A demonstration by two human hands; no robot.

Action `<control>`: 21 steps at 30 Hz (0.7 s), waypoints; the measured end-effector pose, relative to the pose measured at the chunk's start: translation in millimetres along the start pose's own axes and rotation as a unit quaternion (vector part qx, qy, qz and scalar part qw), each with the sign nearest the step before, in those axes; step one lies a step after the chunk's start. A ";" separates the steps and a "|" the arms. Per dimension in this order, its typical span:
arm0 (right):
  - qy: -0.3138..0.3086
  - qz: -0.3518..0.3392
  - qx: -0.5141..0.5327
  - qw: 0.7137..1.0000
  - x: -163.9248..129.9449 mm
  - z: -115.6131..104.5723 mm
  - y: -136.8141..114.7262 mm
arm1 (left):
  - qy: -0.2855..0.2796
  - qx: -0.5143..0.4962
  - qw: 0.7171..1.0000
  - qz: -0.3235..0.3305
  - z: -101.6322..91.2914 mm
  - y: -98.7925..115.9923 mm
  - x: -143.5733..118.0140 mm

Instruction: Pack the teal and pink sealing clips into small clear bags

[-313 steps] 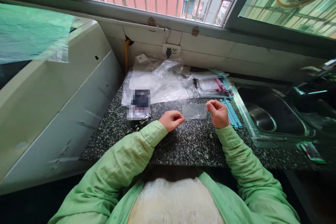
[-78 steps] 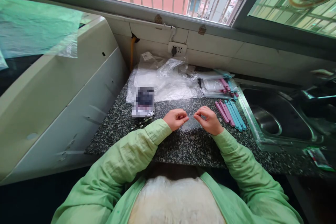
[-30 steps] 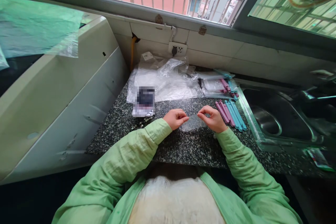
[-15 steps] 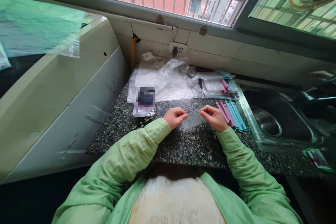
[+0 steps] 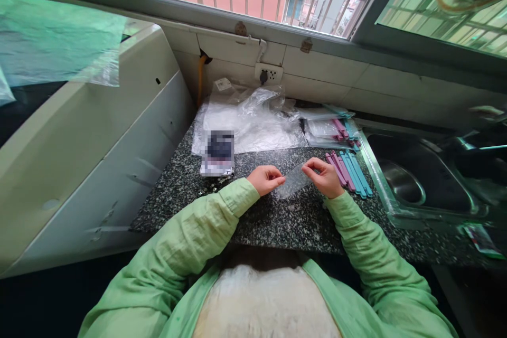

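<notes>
A small clear plastic bag [image 5: 293,182] hangs between my two hands just above the speckled granite counter [image 5: 277,222]. My left hand [image 5: 266,179] pinches its left edge with thumb and fingers. My right hand [image 5: 324,177] pinches its upper right corner, so the bag tilts up to the right. Right of my right hand lie several pink and blue sticks [image 5: 348,169] side by side on the counter.
A pile of clear plastic wrapping [image 5: 249,121] lies at the back, with more bagged sticks [image 5: 332,129] beside it. A blurred card packet [image 5: 217,153] sits at the left. A steel sink [image 5: 412,179] borders the right; a white appliance [image 5: 91,142] stands left.
Over ten seconds the bag came lower and nearer to me, and several pink sticks now lie beside the blue ones. In the last second the bag tilted slightly; my hands stayed in place.
</notes>
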State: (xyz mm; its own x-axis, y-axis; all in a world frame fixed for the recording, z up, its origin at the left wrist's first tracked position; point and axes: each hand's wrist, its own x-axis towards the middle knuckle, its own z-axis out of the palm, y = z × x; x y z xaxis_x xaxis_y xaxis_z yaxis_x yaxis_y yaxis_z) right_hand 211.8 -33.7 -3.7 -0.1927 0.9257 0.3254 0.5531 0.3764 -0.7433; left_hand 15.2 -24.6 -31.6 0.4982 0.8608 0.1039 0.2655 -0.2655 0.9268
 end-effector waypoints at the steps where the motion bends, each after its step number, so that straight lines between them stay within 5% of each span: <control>1: -0.006 0.000 0.000 1.000 -0.3 0.0 -0.7 | 0.000 0.008 1.000 -0.004 0.1 -0.8 -0.2; 21: -0.040 -0.012 0.001 0.999 -2.5 6.2 -9.3 | -0.010 0.049 0.998 0.027 0.4 6.9 -0.7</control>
State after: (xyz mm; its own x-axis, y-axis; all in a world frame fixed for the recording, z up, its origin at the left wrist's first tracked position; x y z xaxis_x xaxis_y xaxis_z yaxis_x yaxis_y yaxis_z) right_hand 202.1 -39.3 -1.2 -0.2710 0.9163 0.2950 0.5456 0.3987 -0.7371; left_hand 17.0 -27.2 -25.4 0.5306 0.8351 0.1450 0.3170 -0.3541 0.8798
